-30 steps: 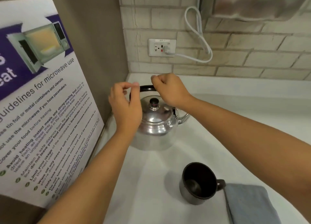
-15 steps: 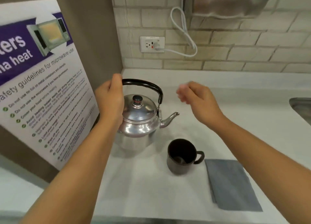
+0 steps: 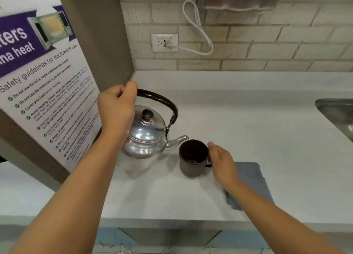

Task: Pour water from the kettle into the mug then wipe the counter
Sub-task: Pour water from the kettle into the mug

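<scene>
A shiny steel kettle with a black arched handle stands on the white counter, its spout pointing right toward the mug. My left hand is closed around the left end of the kettle's handle. A dark mug sits just right of the spout, upright and dark inside. My right hand rests against the mug's right side at its handle, fingers curled around it. A grey cloth lies flat on the counter to the right, partly under my right forearm.
A microwave safety poster leans on the brown wall at the left. A wall socket with a white cable sits on the brick backsplash. A steel sink's edge shows at the right. The counter's front edge runs below my arms.
My right hand left the kettle's handle and came down to the mug's handle. My left hand closed on the kettle handle. The view pulled back.
</scene>
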`<control>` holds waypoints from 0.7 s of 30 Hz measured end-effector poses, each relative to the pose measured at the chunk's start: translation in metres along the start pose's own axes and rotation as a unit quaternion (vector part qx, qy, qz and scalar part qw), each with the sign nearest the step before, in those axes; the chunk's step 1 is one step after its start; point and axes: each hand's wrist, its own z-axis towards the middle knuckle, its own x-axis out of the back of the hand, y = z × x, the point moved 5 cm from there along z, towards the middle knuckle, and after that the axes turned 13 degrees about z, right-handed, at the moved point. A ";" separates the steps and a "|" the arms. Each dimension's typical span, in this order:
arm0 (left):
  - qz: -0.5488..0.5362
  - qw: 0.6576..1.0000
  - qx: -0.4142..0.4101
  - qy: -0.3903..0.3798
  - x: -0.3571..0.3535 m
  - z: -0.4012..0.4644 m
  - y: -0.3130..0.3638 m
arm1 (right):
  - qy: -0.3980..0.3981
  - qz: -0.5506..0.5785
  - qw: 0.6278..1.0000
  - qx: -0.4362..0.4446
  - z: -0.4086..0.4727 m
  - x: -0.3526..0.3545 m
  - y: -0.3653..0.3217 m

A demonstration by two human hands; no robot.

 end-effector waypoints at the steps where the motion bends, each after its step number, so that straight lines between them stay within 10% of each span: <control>1: 0.011 1.000 -0.010 -0.005 0.001 -0.002 0.003 | 0.003 -0.002 1.000 0.007 0.000 0.000 -0.001; 21: 0.178 0.974 -0.127 -0.054 -0.016 -0.004 0.060 | 0.012 -0.023 0.999 0.040 0.006 0.014 -0.005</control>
